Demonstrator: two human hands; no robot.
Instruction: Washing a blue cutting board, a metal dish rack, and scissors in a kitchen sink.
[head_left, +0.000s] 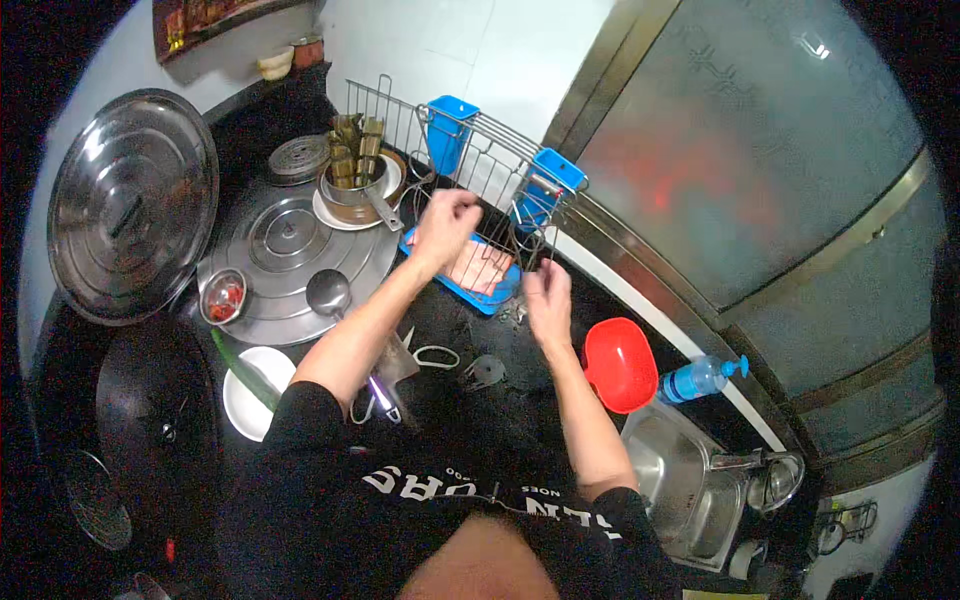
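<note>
A grey wire rack (487, 150) with two blue plastic holders (448, 135) stands before me on the black counter. Behind its lower wires lies a blue tray (480, 301) with pale pink meat (480, 266) on it. My left hand (448, 225) is over the tray's left part, fingers curled by the wires. Low at the rack's right side is my right hand (549, 300), its fingers bent. Whether either hand grips a wire or something thin cannot be told. White-handled scissors (435, 356) lie nearer to me, partly hidden by my left forearm.
Leaf-wrapped bundles (352, 157) stand in a steel pot at the back left. A ladle (328, 292) rests on a large metal lid (285, 232). A cucumber (244, 371) lies across a white bowl (259, 427). At right are a red basin (621, 364), a pump bottle (694, 380) and a sink (664, 472).
</note>
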